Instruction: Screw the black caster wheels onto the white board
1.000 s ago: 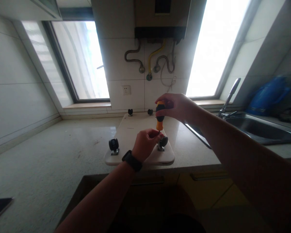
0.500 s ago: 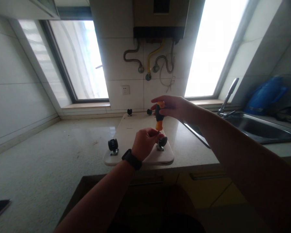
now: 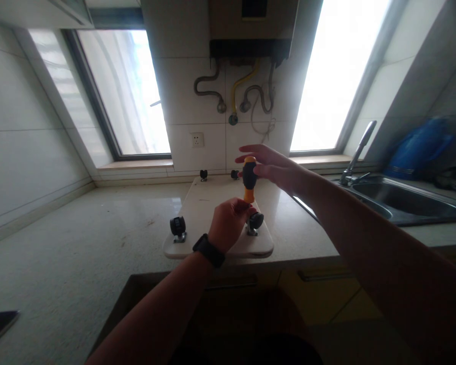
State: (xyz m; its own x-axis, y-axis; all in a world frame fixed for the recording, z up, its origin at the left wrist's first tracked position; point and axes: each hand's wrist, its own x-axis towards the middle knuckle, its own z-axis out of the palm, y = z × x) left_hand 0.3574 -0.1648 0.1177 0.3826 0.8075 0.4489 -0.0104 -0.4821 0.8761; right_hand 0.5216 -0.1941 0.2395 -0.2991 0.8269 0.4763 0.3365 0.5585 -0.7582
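A screwdriver (image 3: 250,175) with a black and orange handle stands upright over the near right caster wheel (image 3: 256,221). Around its handle are the loosely curled fingers of my right hand (image 3: 269,162), some stretched past it. My left hand (image 3: 228,220), a black watch on its wrist, pinches the lower end by the shaft; the tip is hidden behind the fingers. Both hands are over a white board (image 3: 197,203) lying on the counter, wheels up. Another caster (image 3: 178,226) is at its near left corner, and two smaller-looking ones (image 3: 203,175) show at the far end.
The board's near edge reaches the front edge of the counter (image 3: 137,223). To the right is a metal sink (image 3: 410,197) with a faucet (image 3: 357,152) and a blue jug-like container (image 3: 418,149). A socket (image 3: 197,140) and pipes are on the wall behind.
My right hand's fingers have straightened and loosened a little around the handle, and the handle stands slightly more upright. My left hand keeps its pinch in nearly the same spot.
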